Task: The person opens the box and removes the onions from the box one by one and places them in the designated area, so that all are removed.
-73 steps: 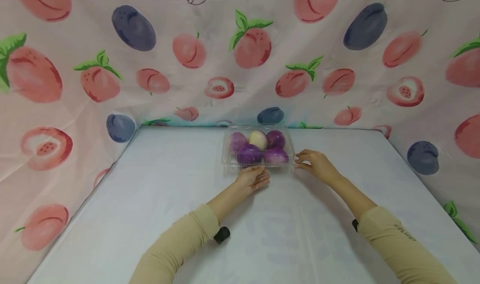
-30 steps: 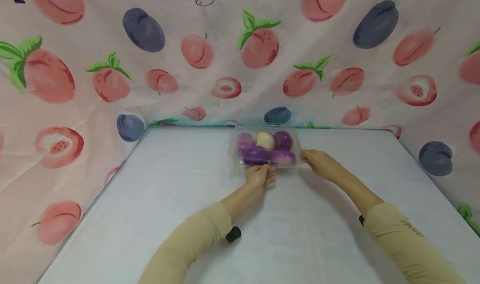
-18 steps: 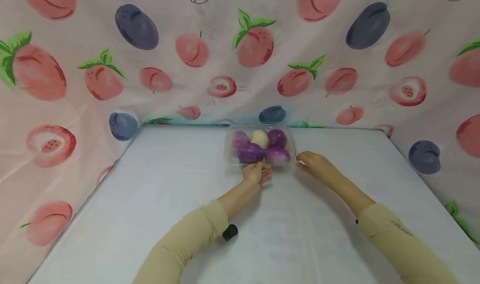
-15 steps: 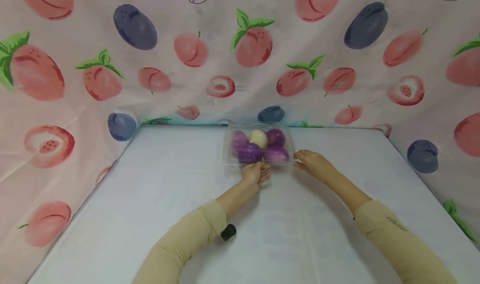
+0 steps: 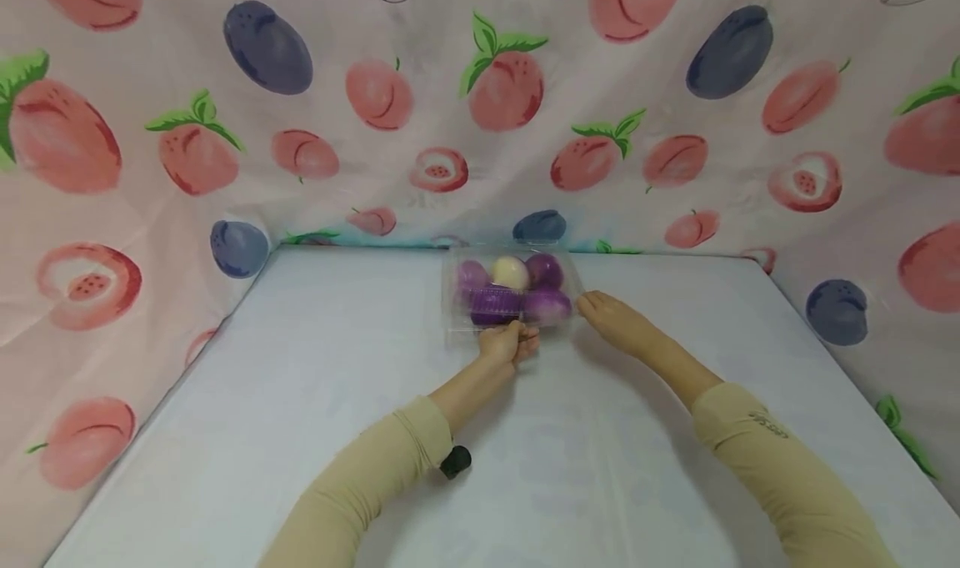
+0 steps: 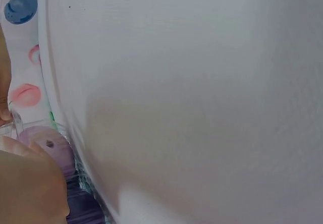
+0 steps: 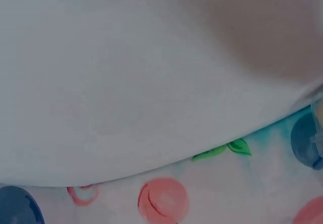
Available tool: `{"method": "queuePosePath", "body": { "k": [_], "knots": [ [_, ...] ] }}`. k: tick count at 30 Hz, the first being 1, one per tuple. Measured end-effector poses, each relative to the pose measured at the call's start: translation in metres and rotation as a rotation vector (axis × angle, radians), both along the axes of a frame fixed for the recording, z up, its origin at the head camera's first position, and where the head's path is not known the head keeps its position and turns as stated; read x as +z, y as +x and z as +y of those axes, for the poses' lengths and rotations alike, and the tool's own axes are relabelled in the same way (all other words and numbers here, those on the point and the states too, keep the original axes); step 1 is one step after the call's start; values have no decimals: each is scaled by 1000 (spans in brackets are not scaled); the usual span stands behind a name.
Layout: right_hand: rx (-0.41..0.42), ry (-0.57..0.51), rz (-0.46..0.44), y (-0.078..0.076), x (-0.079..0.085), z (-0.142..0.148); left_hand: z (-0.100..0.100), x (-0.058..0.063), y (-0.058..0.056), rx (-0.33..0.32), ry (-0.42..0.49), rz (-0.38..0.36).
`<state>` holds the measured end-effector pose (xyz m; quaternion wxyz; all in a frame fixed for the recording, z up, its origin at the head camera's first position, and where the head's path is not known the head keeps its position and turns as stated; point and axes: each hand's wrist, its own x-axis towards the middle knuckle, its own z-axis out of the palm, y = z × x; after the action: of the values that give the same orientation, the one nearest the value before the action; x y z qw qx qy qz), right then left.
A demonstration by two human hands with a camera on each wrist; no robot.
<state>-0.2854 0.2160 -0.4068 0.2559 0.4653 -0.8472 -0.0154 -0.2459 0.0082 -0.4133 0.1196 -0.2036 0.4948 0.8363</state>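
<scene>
A clear plastic clamshell box (image 5: 459, 318) stands at the back middle of the table, its lid down over several purple onions (image 5: 546, 305) and one white onion (image 5: 511, 273). At the front edge my left hand (image 5: 504, 343) pinches the rim, thumb on top and the other fingers below. My right hand (image 5: 611, 319) pinches the box's front right corner, fingertips together. In the left wrist view the left hand (image 6: 33, 188) lies against the box, a purple onion (image 6: 50, 148) showing through the plastic. The right hand is out of the right wrist view.
The white table (image 5: 337, 359) ends at the back against a fruit-printed cloth (image 5: 300, 201), close behind the box. The cloth also rises along both sides. A black wrist device (image 5: 456, 462) sticks out by the left sleeve.
My right fingertips, just off the box's right side half a second ago, have come in onto its front right corner. The left hand keeps its place at the front rim.
</scene>
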Motion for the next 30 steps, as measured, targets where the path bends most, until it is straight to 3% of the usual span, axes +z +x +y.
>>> {"method": "queuePosePath", "body": {
  "k": [5, 8, 12, 15, 20, 23, 27, 30],
  "knots": [
    [-56, -107, -198, 3, 5, 0, 4, -3, 2, 42, -4, 7],
    [-127, -193, -256, 4, 8, -1, 6, -5, 2, 54, -17, 3],
    [-130, -253, -195, -2, 20, -4, 5, -4, 1, 55, -8, -9],
    [-86, -216, -120, -6, 30, -5, 3, -2, 0, 52, 14, -15],
    [-40, -216, -93, -2, 28, -6, -3, -1, 1, 14, -7, -27],
    [-39, -295, -29, 3, 24, -7, -5, -1, 3, -16, -18, -22],
    [-100, -436, 65, 8, 21, -12, -7, 0, 5, -49, -21, -16],
    [-170, -531, 15, 10, 19, -15, -11, 0, 9, -81, -37, -32]
  ]
}}
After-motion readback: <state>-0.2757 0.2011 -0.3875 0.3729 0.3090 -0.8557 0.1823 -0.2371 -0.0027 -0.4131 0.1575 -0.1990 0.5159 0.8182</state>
